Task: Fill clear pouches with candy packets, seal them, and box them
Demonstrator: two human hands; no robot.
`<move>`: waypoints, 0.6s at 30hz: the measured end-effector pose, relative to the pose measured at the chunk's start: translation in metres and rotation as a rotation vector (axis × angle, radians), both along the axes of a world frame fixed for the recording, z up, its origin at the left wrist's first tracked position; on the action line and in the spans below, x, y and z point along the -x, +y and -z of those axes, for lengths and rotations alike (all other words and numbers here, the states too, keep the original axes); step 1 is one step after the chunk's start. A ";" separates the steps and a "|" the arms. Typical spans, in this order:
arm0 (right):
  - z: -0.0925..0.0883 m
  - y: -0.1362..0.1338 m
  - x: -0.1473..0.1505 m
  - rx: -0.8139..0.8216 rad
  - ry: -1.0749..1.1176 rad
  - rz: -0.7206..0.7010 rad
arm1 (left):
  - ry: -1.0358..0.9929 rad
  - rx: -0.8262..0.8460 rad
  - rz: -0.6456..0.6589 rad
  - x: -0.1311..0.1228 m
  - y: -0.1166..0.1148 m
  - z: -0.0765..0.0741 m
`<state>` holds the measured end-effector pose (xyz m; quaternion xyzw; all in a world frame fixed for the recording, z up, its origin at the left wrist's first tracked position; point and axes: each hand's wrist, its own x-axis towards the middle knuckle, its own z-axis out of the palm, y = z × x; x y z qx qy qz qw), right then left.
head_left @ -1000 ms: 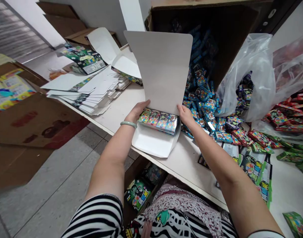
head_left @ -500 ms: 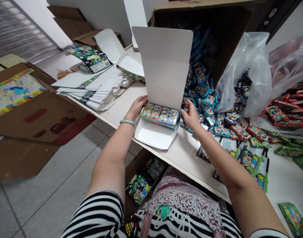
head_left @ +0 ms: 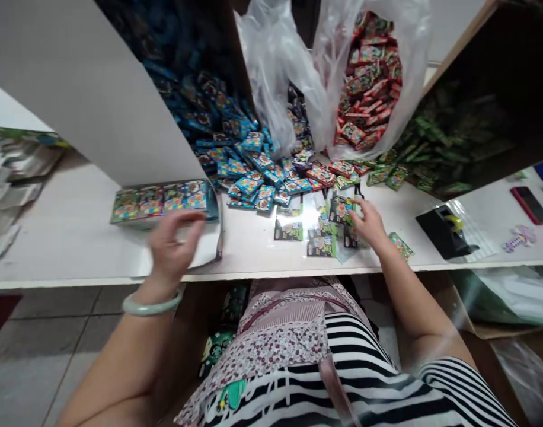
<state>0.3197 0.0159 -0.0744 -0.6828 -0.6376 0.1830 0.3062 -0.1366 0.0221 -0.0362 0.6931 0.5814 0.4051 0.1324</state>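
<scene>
My left hand (head_left: 176,246), a bangle at its wrist and blurred by motion, hovers in front of a white display box (head_left: 200,248) with its lid standing up. Its thumb and fingers are apart and nothing shows between them. A row of small multicoloured candy packs (head_left: 165,200) fills the box's back part. To the right, my right hand (head_left: 368,224) touches the edge of a flat black-and-green printed bag (head_left: 341,209) with its fingertips, fingers apart. That bag lies on several overlapping bags of the same print (head_left: 321,244).
Heaps of blue packs (head_left: 249,187), red packs (head_left: 369,107) in a plastic bag and green packs (head_left: 436,148) line the table's back. A tape dispenser (head_left: 444,234) and a phone (head_left: 529,204) lie at right. Stacked flat cartons (head_left: 13,172) stand at left.
The view has swung to the right. Both hands have left the sides of the box: the left has come forward of it, and the right has moved right to the printed bags.
</scene>
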 end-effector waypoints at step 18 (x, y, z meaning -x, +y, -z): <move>0.024 -0.042 0.016 0.239 -0.114 -0.073 | 0.685 0.445 0.754 -0.183 -0.012 0.052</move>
